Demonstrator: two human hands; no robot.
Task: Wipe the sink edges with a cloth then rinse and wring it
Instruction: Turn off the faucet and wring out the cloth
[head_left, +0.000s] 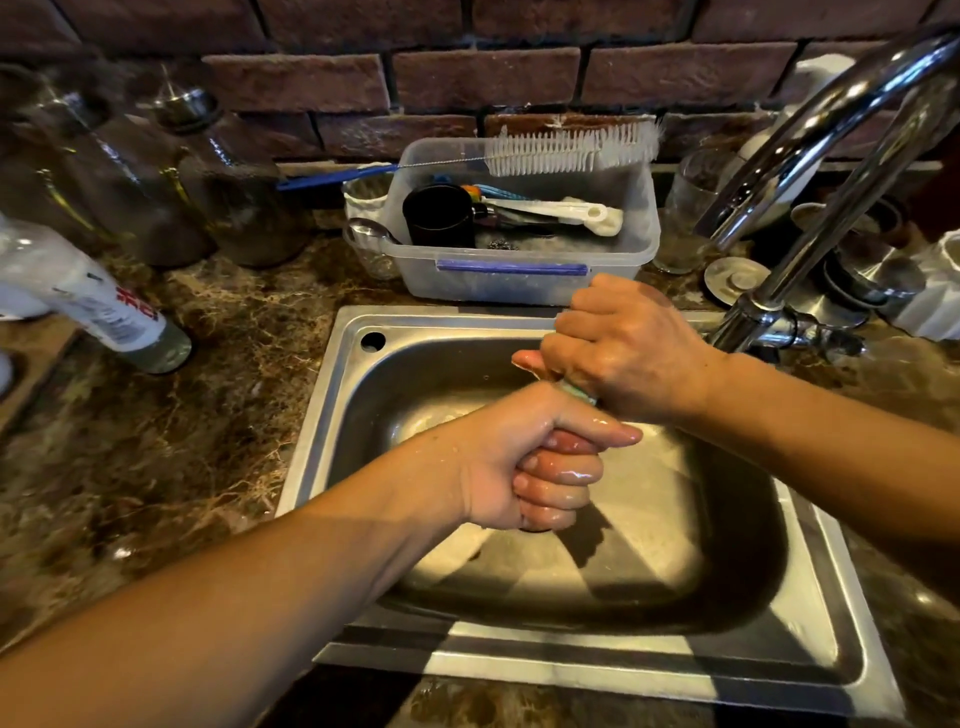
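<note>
Cloth (578, 393) almost wholly hidden, just a pale green sliver between left hand (524, 457) and right hand (623, 353), both fisted round it over sink (317, 415).

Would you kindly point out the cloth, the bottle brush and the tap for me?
cloth (580, 393): head view, on the pale green bit that shows.
bottle brush (571, 149): head view, on its white bristles.
tap (832, 208): head view, on its straight chrome riser.

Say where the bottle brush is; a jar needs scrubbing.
Head view, centre back: the white-bristled bottle brush lies across the rear rim of the clear plastic tub.
</note>
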